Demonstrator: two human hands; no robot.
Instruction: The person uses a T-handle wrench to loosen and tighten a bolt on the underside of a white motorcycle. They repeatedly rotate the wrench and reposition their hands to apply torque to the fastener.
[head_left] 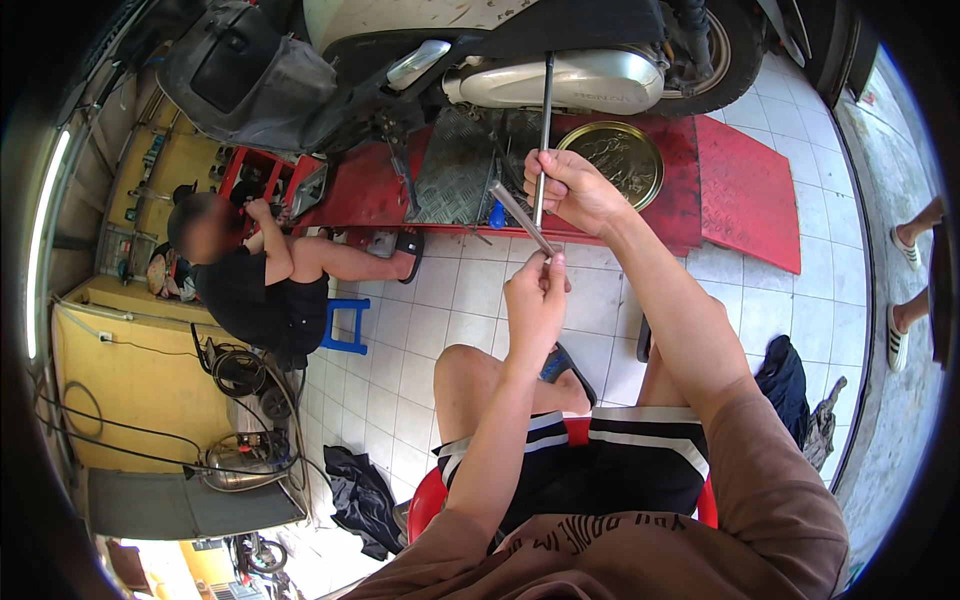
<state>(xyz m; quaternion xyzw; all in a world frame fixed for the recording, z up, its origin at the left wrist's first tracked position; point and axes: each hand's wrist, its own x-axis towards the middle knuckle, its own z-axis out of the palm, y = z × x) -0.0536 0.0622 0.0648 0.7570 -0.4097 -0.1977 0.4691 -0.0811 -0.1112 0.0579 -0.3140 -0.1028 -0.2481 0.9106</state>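
Overhead, white floor tiles [440,330]; right hand [575,190] grips long rod [545,120], left hand [535,300] pinches metal tube [520,215].

Scooter [560,60] ahead; tiled floor [440,330] open

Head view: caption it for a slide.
Right hand grips a long rod; left hand pinches a short metal tube.

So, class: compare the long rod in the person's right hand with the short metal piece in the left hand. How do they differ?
1. The long rod is dark; the short metal piece is pale grey.
2. The long rod stands nearly upright; the short metal piece slants.
3. The right hand wraps the long rod in a fist; the left hand pinches the short metal piece at its lower end.
Both are slim, straight and metal-looking.
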